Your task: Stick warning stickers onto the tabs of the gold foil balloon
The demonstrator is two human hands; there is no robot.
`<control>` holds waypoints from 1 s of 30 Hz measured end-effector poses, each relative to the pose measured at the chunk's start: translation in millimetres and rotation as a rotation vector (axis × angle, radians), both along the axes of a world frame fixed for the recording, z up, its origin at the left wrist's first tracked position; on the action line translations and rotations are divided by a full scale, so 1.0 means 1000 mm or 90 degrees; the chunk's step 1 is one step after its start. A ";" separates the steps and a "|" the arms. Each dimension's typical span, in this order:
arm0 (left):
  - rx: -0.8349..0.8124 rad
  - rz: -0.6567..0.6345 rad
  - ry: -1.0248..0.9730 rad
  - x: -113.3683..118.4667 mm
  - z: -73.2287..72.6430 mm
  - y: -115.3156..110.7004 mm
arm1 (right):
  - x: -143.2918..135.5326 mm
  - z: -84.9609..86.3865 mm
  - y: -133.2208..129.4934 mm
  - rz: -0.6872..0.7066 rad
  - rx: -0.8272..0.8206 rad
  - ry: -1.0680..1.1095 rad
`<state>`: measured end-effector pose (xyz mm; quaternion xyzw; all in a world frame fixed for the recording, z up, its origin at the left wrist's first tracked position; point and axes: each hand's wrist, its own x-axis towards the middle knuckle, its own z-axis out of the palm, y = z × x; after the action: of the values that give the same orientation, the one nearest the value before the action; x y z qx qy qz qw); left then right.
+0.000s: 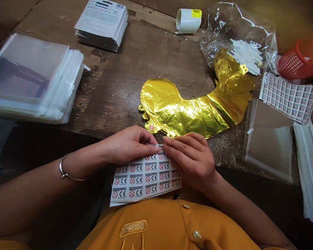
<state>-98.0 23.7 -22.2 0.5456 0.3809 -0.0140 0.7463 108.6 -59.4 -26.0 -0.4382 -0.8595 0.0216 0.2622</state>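
A white sheet of printed labels point(146, 178), with rows of red circles and CE marks, lies tilted between my hands and my body. My left hand point(131, 144) pinches its top edge between thumb and fingers. Close beside it, my right hand point(191, 156) has its fingers pressed together on the sheet's upper right corner. Just beyond both hands, a gold foil balloon point(177, 111) lies flat and folded on the table, with a small round reddish sticker point(151, 127) on its lower left tab.
Clear plastic sleeves point(28, 76) are stacked at left, packaged cards point(101, 21) at the back. A white roll point(189, 21), a bag of white sticks point(246, 53), a red basket point(299, 59), sticker sheets point(288, 95) and a clear sleeve point(271, 139) stand or lie rightward.
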 end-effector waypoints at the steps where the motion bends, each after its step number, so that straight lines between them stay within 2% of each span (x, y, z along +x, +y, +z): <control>1: 0.001 -0.001 0.001 0.000 -0.001 0.000 | 0.000 -0.001 0.000 0.009 0.004 0.001; 6: 0.020 -0.033 -0.004 0.000 0.000 0.002 | -0.008 0.004 0.000 -0.042 -0.067 0.098; 8: 0.088 -0.073 0.010 -0.002 0.006 0.002 | -0.011 0.012 -0.001 -0.072 -0.106 0.132; 10: 0.274 -0.117 0.055 -0.005 0.014 0.001 | -0.010 0.022 0.001 -0.104 -0.159 0.179; 12: 0.555 -0.152 0.126 -0.009 0.020 -0.001 | -0.004 0.031 0.009 -0.166 -0.211 0.274; 14: 0.810 -0.177 0.165 -0.012 0.022 -0.003 | 0.002 0.034 0.022 -0.256 -0.220 0.398; 16: 0.947 -0.210 0.132 -0.013 0.016 -0.003 | 0.005 0.028 0.039 -0.318 -0.236 0.486; 19: 0.964 -0.269 0.060 -0.011 -0.001 -0.001 | -0.002 0.007 0.057 -0.321 -0.296 0.461; 23: 0.925 -0.283 0.063 -0.009 -0.017 -0.001 | -0.017 -0.016 0.063 -0.332 -0.255 0.359; 30: 0.932 -0.251 0.025 -0.011 -0.019 -0.003 | -0.026 -0.020 0.060 -0.342 -0.216 0.297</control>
<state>-109.0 20.9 -41.7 0.9594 0.2017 0.0997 0.1703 82.4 0.3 -45.8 -0.6680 -0.6160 0.1929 0.3703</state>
